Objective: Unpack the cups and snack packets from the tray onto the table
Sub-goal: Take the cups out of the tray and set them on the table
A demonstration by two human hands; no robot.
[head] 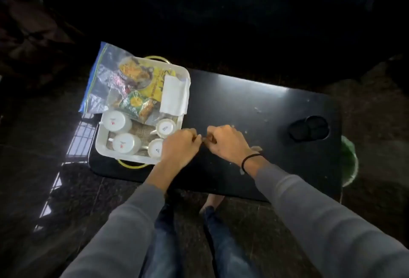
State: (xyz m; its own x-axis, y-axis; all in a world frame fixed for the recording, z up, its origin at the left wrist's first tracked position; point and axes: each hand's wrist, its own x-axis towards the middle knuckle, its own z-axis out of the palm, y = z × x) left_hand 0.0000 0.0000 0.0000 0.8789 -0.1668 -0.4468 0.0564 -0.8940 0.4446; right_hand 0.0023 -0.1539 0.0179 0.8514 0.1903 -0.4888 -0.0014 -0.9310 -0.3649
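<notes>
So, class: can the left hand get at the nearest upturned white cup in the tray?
Probably yes. The left hand hovers right beside the upturned white cup in the white rectangular tray, with nothing covering it.

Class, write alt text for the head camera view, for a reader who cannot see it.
Two hands, left hand and right hand, meet fingertip to fingertip over a black table, beside a white tray holding four upturned cups and snack packets.
</notes>
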